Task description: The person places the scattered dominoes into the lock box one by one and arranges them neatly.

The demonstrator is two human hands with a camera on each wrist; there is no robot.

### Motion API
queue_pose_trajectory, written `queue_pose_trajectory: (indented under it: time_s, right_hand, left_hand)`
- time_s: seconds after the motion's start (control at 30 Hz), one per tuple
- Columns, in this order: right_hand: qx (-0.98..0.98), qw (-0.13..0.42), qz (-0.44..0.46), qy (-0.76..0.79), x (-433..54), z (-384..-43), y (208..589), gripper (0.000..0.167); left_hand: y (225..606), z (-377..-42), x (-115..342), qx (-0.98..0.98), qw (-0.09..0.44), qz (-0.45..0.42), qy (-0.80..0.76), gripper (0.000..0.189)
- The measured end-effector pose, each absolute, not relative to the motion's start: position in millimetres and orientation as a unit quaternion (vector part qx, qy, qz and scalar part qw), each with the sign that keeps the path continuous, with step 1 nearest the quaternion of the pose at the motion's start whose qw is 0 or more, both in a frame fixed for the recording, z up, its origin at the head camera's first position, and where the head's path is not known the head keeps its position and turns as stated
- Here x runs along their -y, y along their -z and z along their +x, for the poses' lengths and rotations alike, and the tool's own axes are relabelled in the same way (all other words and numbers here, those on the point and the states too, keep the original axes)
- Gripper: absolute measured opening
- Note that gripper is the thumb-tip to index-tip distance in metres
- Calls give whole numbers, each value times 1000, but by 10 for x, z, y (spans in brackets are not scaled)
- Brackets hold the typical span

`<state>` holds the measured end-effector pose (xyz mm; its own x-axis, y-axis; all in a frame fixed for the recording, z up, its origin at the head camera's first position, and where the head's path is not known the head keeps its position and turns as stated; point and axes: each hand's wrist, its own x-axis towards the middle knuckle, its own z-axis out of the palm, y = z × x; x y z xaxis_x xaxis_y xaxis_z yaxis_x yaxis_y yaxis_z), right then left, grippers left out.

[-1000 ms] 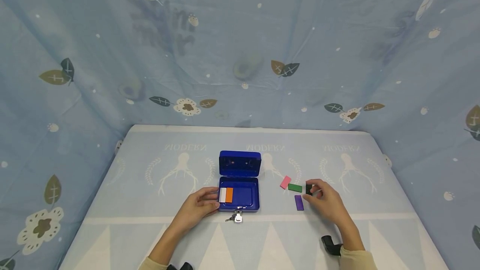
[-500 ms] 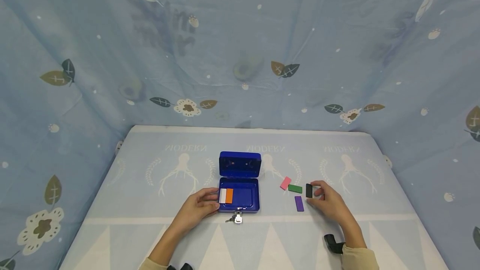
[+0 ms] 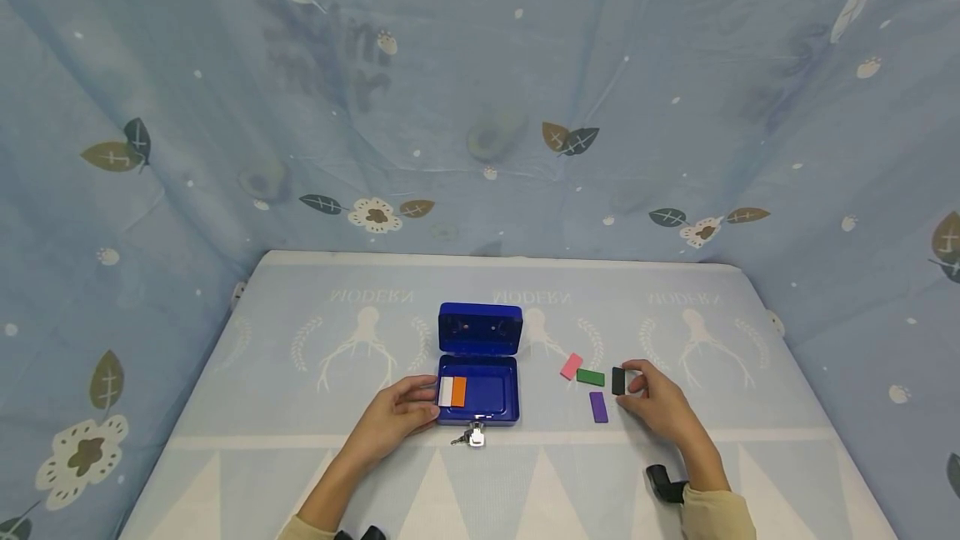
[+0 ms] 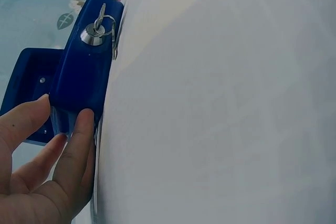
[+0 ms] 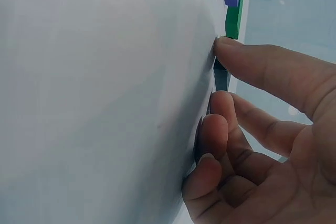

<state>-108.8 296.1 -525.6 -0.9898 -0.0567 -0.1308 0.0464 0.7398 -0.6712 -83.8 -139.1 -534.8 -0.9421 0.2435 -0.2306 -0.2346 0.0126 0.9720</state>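
Note:
An open blue cash box (image 3: 517,390) stands mid-table, its lid (image 3: 480,327) raised at the back. Inside, at the left, lie a white block (image 3: 446,391) and an orange block (image 3: 458,391). My left hand (image 3: 393,417) rests its thumb and extended fingers against the box's left side. To the right, my right hand (image 3: 660,407) pinches a flat black block (image 3: 618,381) between thumb and index finger, at its two ends, low over the table. In the right wrist view, the other fingers (image 5: 215,135) are bent beside it. Keys (image 4: 100,17) sit in the lock on the box's front.
Between the box and my right hand lie a pink block (image 3: 572,367), a green block (image 3: 590,377) and a purple block (image 3: 598,407). The patterned tablecloth (image 3: 300,407) reaches back to a blue curtain (image 3: 480,107).
My right hand has drawn back slightly to the right, so the black block it partly covered now shows more fully. The left hand and the box stay in place.

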Motion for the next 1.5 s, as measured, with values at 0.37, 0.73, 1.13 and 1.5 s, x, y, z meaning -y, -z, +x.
queue_pose_trajectory:
  time_s: [0.37, 0.73, 1.13, 1.5]
  right_hand:
    - [-933, 74, 0, 351, -2965, -1101, 5276, 51]
    - [-934, 70, 3, 351, -2952, -1100, 5260, 48]
    - [-929, 58, 8, 365, -2904, -1093, 5204, 48]
    - [-920, 52, 2, 388, -2744, -1044, 5085, 48]
  left_hand:
    - [5351, -840, 1394, -689, 172, 5, -705, 55]
    - [5347, -839, 1395, -694, 172, 4, -699, 56]
    - [5343, -846, 1387, -690, 172, 7, -703, 55]
    - [5340, -843, 1383, -691, 172, 5, -702, 55]
